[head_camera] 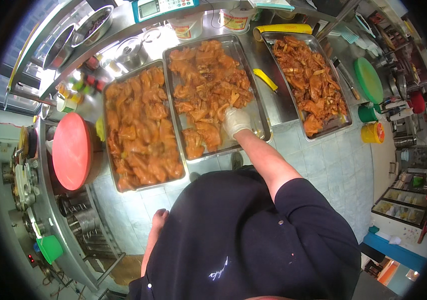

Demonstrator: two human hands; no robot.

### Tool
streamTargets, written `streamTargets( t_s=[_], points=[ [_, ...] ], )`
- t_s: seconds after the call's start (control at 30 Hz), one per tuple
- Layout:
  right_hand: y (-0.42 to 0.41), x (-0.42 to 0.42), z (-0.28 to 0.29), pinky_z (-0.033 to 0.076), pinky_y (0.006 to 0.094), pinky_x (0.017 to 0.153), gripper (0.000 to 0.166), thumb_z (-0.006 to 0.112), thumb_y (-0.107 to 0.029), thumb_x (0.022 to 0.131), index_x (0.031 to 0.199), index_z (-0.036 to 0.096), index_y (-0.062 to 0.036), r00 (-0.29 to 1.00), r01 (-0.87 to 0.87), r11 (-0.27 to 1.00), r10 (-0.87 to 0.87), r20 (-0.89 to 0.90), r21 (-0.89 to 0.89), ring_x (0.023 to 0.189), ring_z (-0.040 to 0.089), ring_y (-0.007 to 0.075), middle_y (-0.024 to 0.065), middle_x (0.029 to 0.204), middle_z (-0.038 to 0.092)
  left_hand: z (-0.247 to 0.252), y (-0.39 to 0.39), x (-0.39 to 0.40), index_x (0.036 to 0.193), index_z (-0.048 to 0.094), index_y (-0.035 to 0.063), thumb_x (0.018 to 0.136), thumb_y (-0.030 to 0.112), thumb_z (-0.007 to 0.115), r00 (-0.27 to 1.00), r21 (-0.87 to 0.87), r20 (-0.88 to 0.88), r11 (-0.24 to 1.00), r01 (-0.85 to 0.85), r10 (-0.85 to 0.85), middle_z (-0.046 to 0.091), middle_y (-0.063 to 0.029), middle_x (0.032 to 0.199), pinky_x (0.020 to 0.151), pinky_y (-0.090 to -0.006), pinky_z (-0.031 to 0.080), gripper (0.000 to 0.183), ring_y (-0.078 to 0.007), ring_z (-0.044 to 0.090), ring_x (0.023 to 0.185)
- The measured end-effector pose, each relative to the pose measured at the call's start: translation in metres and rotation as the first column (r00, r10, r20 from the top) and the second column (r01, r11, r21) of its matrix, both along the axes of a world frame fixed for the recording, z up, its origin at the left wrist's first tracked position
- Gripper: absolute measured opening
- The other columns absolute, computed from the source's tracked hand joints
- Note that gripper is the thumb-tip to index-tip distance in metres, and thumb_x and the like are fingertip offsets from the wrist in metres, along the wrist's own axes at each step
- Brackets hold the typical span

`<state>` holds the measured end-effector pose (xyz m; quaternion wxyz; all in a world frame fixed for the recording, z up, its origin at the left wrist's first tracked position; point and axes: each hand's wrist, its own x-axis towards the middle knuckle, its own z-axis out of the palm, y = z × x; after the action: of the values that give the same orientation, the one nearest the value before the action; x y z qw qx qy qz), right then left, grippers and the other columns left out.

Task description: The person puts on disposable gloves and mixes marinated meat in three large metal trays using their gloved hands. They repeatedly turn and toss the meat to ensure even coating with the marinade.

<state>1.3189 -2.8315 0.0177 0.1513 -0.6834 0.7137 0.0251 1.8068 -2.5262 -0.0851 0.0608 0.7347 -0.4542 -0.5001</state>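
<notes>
My right hand (237, 120), in a translucent glove, rests at the right edge of the brown cooked meat pieces (206, 93) in the middle metal tray (260, 108). Its fingers are partly hidden, so whether they grip a piece cannot be told. Bare and lowered, my left hand (160, 216) hangs beside my body, below the left tray (183, 165), with its fingers curled. That left tray is covered with glossy orange-brown meat pieces (138, 127). A third tray (303, 129), on the right, holds darker reddish pieces (313, 82).
A yellow-handled tool (265, 79) lies between the middle and right trays. Right of the trays are a knife (345, 77) and a green round board (368, 80). A red round board (71, 151) stands at left. White tubs (185, 28) and a steel shelf edge border the back.
</notes>
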Motion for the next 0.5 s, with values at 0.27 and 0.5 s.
streamTargets(
  t_s=[0.27,0.5],
  points=[
    [0.032,-0.014,0.035,0.052,0.0433,0.089,0.041,0.051,-0.035,0.091,0.105,0.071,-0.0028,0.988,0.115,0.936,-0.142,0.058,0.333,0.109,0.065,0.0358,0.0219,0.112,0.069,-0.042,0.029,0.006,0.117,0.062,-0.0062,0.092,0.025,0.066,0.982,-0.078,-0.113,0.984,-0.161,0.152,0.071,-0.0176,0.102,0.080,-0.0333,0.054,0.040,-0.0232,0.068,0.090],
    [0.023,-0.043,0.055,0.051,0.0468,0.090,0.040,0.052,-0.032,0.090,0.115,0.067,-0.0032,0.991,0.019,0.956,-0.057,0.121,0.292,0.110,0.063,0.0381,0.0210,0.122,0.065,-0.073,0.044,0.014,0.115,0.063,-0.0059,0.092,0.024,0.063,0.998,0.044,-0.038,0.997,0.060,-0.058,0.072,-0.0165,0.101,0.084,-0.0342,0.053,0.038,-0.0244,0.068,0.094]
  ],
)
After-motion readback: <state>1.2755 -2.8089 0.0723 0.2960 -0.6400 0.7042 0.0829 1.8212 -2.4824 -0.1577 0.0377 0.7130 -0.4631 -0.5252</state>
